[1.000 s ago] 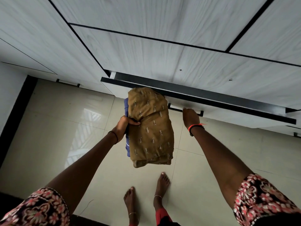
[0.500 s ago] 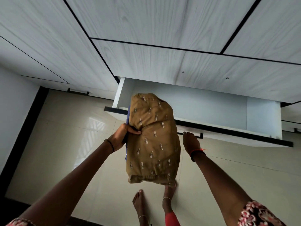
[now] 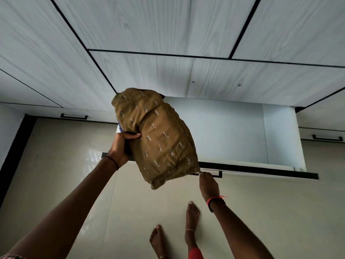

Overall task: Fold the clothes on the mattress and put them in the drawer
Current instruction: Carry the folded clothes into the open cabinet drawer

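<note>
Clothes, folded into one thick mustard-brown bundle (image 3: 158,139) flecked with small pale dashes, hang in the air above the left part of the open drawer (image 3: 242,131). The bundle is tilted, its upper end toward the wardrobe and its lower end sagging down past the drawer's black front edge. A sliver of blue cloth (image 3: 120,128) peeps out from under it on the left. The left hand (image 3: 121,146) grips the bundle from its left side, thumb pressed across the top fabric and fingers tucked beneath, carrying its whole weight. The right hand (image 3: 208,182) is down at the drawer's front, fingers curled onto the thin black handle (image 3: 214,174), just beside the bundle's lowest corner. What shows of the drawer's inside is pale and plain. Above it rise the wardrobe panels (image 3: 168,30), whitish wood grain parted by black lines, and two more black pulls sit low at the far left (image 3: 74,116) and far right (image 3: 327,137). Below is the glossy beige tile floor (image 3: 65,174), where the person's bare feet (image 3: 192,219) stand, anklets on both.
</note>
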`<control>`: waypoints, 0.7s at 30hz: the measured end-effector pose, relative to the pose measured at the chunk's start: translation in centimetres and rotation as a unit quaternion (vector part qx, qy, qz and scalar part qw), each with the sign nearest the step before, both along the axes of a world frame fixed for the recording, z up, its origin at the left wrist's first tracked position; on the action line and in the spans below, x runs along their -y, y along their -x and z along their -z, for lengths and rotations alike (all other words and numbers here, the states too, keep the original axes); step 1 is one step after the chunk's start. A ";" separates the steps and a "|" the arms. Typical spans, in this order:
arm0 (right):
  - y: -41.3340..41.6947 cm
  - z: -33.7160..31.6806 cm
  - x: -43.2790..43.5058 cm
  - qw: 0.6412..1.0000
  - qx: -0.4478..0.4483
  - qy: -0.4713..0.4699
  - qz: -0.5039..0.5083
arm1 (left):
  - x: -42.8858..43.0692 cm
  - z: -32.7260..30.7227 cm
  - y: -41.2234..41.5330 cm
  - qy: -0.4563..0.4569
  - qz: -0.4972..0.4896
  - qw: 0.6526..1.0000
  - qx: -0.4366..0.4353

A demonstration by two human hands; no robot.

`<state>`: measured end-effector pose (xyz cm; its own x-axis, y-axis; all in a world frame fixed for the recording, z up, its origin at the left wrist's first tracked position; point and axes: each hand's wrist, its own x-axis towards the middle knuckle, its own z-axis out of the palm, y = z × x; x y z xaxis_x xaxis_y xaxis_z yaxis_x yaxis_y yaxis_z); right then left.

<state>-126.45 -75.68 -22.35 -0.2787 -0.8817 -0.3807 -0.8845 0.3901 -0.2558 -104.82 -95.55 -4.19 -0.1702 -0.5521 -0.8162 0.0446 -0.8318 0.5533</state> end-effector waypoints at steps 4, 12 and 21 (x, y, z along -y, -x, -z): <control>-1.0 0.2 -1.9 1.000 -0.009 -0.008 0.007 | -0.6 1.4 -1.1 -0.016 0.001 1.000 0.006; -2.9 -0.5 -4.7 0.997 0.023 -0.063 0.039 | -2.5 2.7 -2.6 0.019 0.002 1.000 -0.009; -4.4 0.7 -7.7 0.995 0.035 -0.018 0.092 | -4.8 4.8 -3.1 0.076 0.030 0.996 -0.017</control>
<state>-122.09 -68.00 -23.04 -0.4055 -0.8036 -0.4357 -0.7776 0.5538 -0.2977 -101.72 -90.77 -8.98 -0.2338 -0.6569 -0.7168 0.0181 -0.7400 0.6723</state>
